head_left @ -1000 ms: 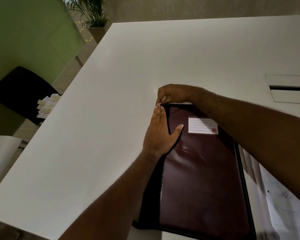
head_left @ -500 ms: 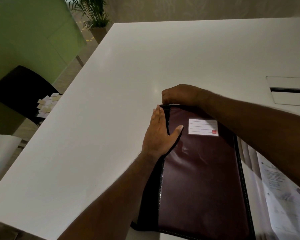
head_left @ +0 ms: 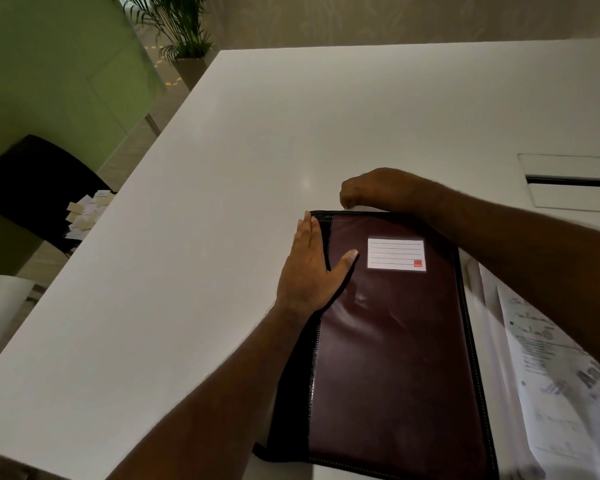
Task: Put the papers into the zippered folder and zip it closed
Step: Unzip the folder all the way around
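Left hand (head_left: 309,268) is being laid flat, fingers together and thumb spread, on the upper left corner of the zippered folder (head_left: 392,344), so that the black spine edge is being pressed down. Right hand (head_left: 374,190) is being held curled at the folder's far edge, near the left corner, with the fingertips closed in a pinch on a small metallic piece that appears to be the zipper pull (head_left: 346,209); the pull itself is barely being resolved. In the head view, the maroon folder is being shown lying flat on the white table (head_left: 222,237), near the person, with a white lined label (head_left: 395,254) facing up. Printed papers (head_left: 551,375) are being shown on the table just beside the folder's right edge, partly under the right forearm.
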Demonstrator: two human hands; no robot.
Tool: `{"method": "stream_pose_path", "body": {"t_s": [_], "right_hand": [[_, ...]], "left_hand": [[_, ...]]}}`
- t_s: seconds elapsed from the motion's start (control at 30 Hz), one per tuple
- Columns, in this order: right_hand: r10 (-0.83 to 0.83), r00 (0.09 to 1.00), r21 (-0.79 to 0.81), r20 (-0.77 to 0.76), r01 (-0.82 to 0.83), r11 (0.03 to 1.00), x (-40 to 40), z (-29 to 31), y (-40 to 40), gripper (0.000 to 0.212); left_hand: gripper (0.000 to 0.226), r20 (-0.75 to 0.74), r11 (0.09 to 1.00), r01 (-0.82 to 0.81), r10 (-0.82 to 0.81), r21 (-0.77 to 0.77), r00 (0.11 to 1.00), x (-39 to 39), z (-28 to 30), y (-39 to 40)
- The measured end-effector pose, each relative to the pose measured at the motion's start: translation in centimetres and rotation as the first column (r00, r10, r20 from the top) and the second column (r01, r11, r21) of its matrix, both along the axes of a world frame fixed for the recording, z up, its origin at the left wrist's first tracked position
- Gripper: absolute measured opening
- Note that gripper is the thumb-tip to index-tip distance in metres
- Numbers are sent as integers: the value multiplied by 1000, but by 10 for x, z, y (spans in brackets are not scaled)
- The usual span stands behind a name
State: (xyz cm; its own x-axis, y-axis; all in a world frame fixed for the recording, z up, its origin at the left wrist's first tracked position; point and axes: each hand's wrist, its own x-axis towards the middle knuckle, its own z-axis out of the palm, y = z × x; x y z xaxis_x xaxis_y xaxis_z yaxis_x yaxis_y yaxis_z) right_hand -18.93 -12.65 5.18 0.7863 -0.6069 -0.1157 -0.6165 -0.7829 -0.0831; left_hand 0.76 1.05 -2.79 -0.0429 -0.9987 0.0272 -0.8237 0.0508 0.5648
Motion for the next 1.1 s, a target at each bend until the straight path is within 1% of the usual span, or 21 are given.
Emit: {"method": "stream_pose_path", "body": {"t_s": [0.1, 0.17, 0.27, 0.57, 0.67, 0.83, 0.9, 1.0, 1.1], "right_hand": [[-22, 999, -4, 36, 22, 1000, -11, -1, 4, 15], [-17, 999, -10, 27, 17, 1000, -19, -1, 7, 17], [-72, 997, 48, 33, 70, 996, -31, 2, 12, 17], [-142, 990, 57, 18, 141, 988, -72, 5, 25, 13], [-153, 988, 25, 29, 153, 988, -88, 4, 31, 13], [-190, 981, -25, 46, 192, 981, -120, -1, 42, 18], [-236, 970, -25, 53, 238, 971, -128, -2, 47, 18], [-293, 956, -82, 20, 294, 952, -134, -5, 56, 19], [-372, 926, -55, 63, 376, 925, -138, -6, 68, 18]], "left_hand": [[101, 1, 1000, -3, 3, 4, 1000, 0, 0, 0], [101, 3, 1000, -3, 3, 5, 1000, 0, 0, 0], [101, 6, 1000, 1, -1, 2, 1000, 0, 1, 1], [100, 26, 1000, 7, -8, 3, 1000, -1, 3, 2], [99, 26, 1000, 9, -9, 5, 1000, -1, 4, 2], [97, 29, 1000, 11, -11, -4, 1000, -2, 6, 4], [95, 44, 1000, 8, -7, -13, 999, -2, 6, 4], [94, 72, 1000, 8, -6, -18, 997, -2, 6, 4], [95, 104, 1000, 13, -12, -10, 994, -2, 5, 3]]}}
